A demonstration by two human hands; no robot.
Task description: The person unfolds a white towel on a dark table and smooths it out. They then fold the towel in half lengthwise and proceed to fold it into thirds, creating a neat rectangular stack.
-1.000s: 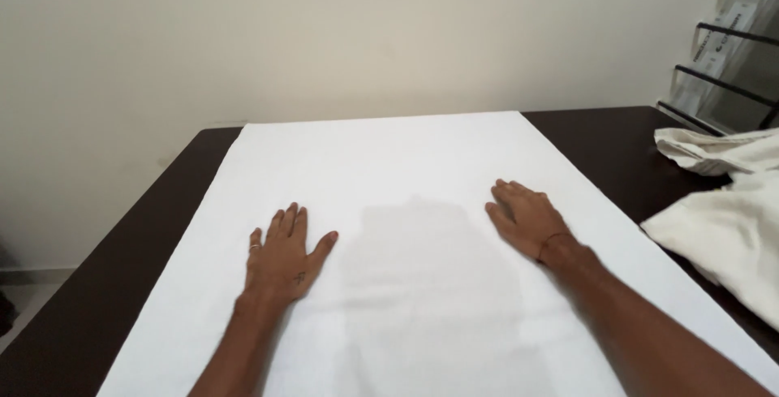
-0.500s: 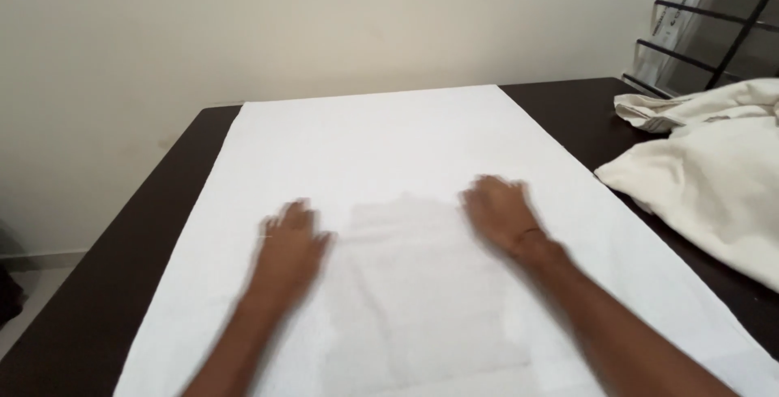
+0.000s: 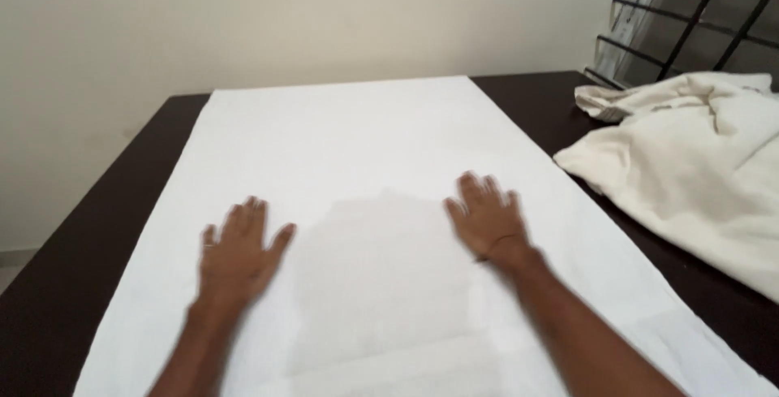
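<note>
A long white cloth (image 3: 349, 137) lies flat along a dark table (image 3: 97, 210). My left hand (image 3: 239, 249) rests palm down on the cloth at the left, fingers spread. My right hand (image 3: 487, 218) lies palm down on it right of the middle, fingers apart. Between the two hands the cloth shows a slightly greyer rectangular patch (image 3: 381, 275). Neither hand holds anything.
A crumpled cream cloth pile (image 3: 698, 161) sits on the table's right side, beside the white cloth's edge. A black wire rack (image 3: 690, 23) stands behind it at the top right. A pale wall (image 3: 284, 15) backs the table's far edge.
Both hands stay flat on the cloth and have slid a little over it. The view has swung right, so more of the cream pile shows.
</note>
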